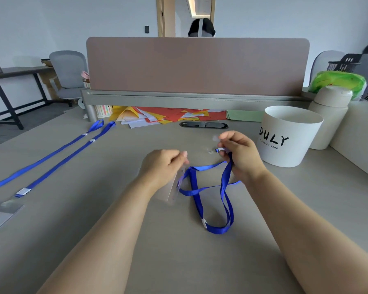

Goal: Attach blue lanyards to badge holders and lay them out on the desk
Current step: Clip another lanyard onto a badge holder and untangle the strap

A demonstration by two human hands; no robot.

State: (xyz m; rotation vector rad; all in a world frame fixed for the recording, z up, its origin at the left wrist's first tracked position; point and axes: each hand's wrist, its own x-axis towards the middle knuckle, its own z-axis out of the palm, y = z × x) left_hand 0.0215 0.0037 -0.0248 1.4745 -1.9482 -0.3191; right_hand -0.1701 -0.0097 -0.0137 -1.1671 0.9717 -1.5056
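Note:
My left hand (162,164) pinches the top of a clear badge holder (174,187), which hangs tilted just above the desk (106,209). My right hand (240,155) pinches the white clip end of a blue lanyard (210,194); its strap drops from that hand and lies looped on the desk between my arms. Two more blue lanyards (57,153) lie stretched out straight on the left of the desk. A clear badge holder (2,211) lies at their near end.
A white bucket (289,136) marked DULY stands right of my right hand, with a cream flask (329,115) behind it. Coloured paper sheets (168,116) lie under the brown divider panel (198,66). A black cable grommet (203,124) sits mid-desk.

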